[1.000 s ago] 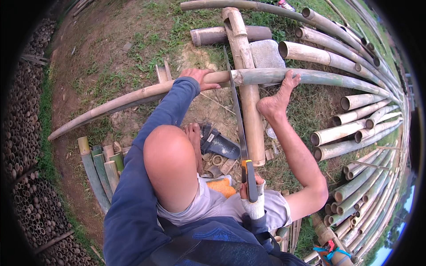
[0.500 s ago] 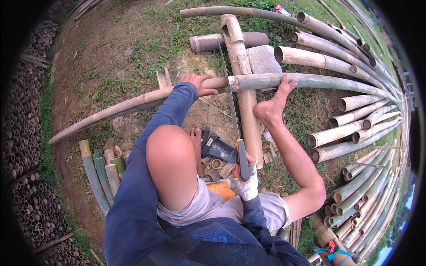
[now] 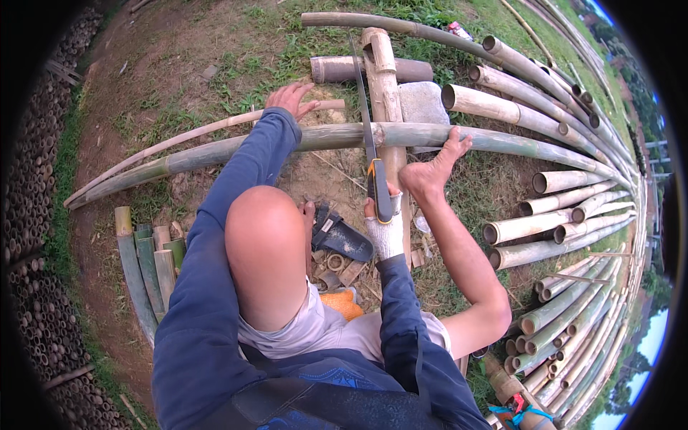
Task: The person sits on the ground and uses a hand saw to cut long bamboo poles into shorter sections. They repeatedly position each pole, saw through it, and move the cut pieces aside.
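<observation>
My bare left hand (image 3: 292, 99), fingers spread, is at a slender pale bamboo length (image 3: 208, 129); its thumb lies along it, and the palm's contact is hidden. Nearer me runs a thicker greenish bamboo pole (image 3: 333, 137), laid across an upright-running bamboo support (image 3: 390, 161). My right hand (image 3: 385, 226), in a white knit glove, is closed round the black and orange handle of a handsaw. The long saw blade (image 3: 363, 100) points away from me and crosses the pole just left of the support. My bare right foot (image 3: 448, 150) presses on the pole right of the support.
Several bamboo poles (image 3: 494, 107) fan out on the right. A short bamboo log (image 3: 337, 69) and a grey stone block (image 3: 423, 104) lie at the support's far end. Cut bamboo pieces (image 3: 147, 258) stand left of my knee; a black sandal (image 3: 347, 240) lies between my legs.
The pale bamboo length has shifted away from me, apart from the greenish pole. My left hand has moved away and left with it. My right hand has pushed the saw forward.
</observation>
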A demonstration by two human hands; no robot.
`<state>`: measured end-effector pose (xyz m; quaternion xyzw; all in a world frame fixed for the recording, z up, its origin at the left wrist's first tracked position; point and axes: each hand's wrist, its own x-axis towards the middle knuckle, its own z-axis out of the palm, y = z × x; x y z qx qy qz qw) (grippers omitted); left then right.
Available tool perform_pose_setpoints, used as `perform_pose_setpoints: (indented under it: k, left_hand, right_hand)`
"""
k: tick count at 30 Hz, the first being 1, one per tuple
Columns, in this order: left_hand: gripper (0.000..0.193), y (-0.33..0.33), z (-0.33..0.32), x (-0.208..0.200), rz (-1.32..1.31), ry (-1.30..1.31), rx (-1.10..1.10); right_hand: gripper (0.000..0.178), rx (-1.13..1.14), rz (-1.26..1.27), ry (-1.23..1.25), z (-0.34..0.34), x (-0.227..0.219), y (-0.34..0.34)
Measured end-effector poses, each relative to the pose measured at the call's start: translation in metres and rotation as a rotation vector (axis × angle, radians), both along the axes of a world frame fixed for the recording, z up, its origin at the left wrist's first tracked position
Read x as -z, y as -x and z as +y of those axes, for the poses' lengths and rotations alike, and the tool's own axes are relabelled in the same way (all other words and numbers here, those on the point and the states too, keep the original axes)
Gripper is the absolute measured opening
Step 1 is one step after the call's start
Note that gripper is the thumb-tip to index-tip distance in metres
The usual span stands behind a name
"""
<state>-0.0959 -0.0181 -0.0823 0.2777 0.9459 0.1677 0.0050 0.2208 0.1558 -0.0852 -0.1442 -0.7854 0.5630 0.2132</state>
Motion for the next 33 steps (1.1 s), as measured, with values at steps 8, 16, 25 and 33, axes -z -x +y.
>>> perform_pose_setpoints:
  k: [8,16,25,33]
  left_hand:
    - [0.088,-0.063,0.012,0.019,-0.123,0.215,0.136]
    - [0.087,-0.035,0.014,0.009,-0.249,0.318,0.231]
    - [0.087,-0.044,0.015,0.000,-0.256,0.301,0.133]
    - [0.082,-0.047,0.026,-0.006,-0.208,0.288,0.176]
  right_hand:
    - [0.054,-0.062,0.093,0.033,-0.005,-0.016,0.009]
    - [0.053,0.028,-0.120,-0.113,-0.049,-0.072,-0.194]
    - [0.054,-0.012,0.076,0.000,-0.005,-0.019,0.040]
    - [0.061,-0.003,-0.047,0.175,-0.025,-0.020,-0.080]
